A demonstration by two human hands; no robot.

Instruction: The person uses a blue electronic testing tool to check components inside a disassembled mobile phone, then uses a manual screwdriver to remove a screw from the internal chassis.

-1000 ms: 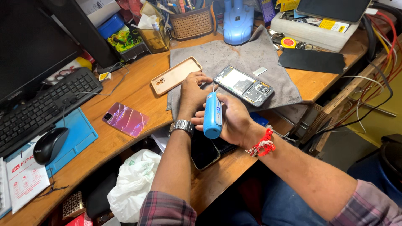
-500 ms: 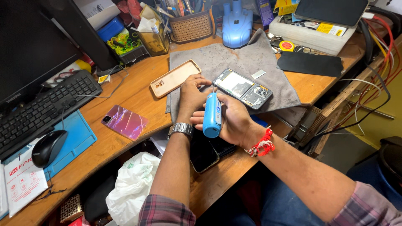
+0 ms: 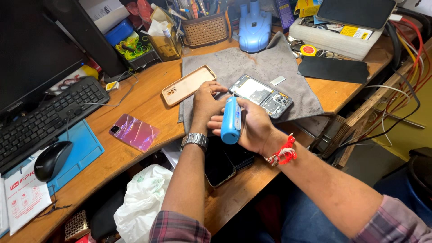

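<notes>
Right hand (image 3: 254, 123) w/ grip wrapped round blue tool (image 3: 231, 120), left hand (image 3: 208, 100) grip pinching its tip beside opened phone (image 3: 262, 95) on grey cloth (image 3: 252, 67) nr table's front edge.

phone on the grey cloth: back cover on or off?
Off. The phone lies on the grey cloth with its inner boards and camera modules exposed.

Bright, even light from above; soft shadows under forearms on the counter (image 3: 135, 108). Sharp focus mid-frame, mild wide-angle bending at edges, faint glare off the pink phone back (image 3: 134, 132).
</notes>
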